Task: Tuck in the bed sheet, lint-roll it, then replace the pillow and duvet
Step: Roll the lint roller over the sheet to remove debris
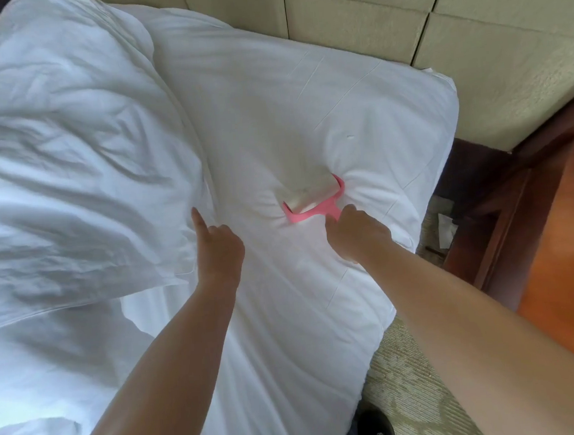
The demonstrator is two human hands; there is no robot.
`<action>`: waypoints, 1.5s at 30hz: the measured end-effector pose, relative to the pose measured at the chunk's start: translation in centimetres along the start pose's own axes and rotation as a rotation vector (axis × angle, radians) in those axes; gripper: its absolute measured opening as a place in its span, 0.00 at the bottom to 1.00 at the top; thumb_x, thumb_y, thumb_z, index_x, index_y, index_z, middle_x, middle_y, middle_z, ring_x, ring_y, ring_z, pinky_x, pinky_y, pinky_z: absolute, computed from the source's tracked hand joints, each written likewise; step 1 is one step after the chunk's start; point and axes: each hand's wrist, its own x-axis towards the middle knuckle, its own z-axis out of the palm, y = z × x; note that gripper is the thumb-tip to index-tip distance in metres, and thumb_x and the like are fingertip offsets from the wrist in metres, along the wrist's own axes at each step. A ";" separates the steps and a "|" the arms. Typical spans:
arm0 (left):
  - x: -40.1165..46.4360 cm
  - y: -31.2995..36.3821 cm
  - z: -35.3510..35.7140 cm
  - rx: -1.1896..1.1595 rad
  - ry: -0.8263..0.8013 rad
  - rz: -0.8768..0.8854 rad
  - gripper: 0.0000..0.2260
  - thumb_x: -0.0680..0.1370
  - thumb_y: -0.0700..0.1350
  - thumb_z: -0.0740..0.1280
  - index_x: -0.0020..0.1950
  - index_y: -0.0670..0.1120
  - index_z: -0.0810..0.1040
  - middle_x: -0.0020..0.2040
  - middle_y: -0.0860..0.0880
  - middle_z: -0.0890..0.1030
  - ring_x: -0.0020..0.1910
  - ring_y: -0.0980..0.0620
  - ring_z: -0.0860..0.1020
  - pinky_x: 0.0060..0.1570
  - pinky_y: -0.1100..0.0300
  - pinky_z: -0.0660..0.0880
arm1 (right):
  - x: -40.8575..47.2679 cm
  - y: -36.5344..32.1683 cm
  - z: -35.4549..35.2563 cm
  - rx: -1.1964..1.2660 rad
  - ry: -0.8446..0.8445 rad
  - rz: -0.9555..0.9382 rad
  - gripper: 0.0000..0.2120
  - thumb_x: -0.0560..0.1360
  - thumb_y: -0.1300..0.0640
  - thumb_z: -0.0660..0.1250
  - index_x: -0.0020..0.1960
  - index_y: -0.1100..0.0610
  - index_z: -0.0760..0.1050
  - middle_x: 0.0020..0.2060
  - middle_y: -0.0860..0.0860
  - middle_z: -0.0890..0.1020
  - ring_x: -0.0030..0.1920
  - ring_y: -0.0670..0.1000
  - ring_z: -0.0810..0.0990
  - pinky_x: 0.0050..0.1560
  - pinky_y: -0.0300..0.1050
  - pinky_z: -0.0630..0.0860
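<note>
Right hand (357, 234) grips the handle of the pink lint roller (313, 199), fingers curled round it, index finger laid along the stem. Roller head presses into the white sheet (270, 115), which dimples and creases around it. Roller sits near the right edge of the bed, below the padded headboard (399, 6).

Left hand (217, 248) holds nothing: index finger straight and pointing up the bed, other fingers curled in. Fingertip lies at the edge of the duvet (67, 148), touching or just beside it; cannot tell which.

Duvet is bunched in a rumpled heap over the left half of the bed, its edge running along the bare sheet.

Right of the bed: patterned carpet (415, 379), wooden nightstand (564, 264), a scrap of white paper (447, 230) on the floor beside it. Dark shoe (376, 428) at the bottom edge.
</note>
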 end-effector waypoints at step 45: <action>1.6 -9.2 9.4 0.161 -0.027 -0.076 0.41 0.76 0.41 0.69 0.78 0.55 0.44 0.79 0.44 0.49 0.52 0.48 0.76 0.54 0.52 0.67 | 0.2 -9.3 2.5 -0.171 0.036 -0.114 0.23 0.82 0.45 0.45 0.63 0.61 0.66 0.56 0.55 0.76 0.57 0.58 0.76 0.46 0.47 0.66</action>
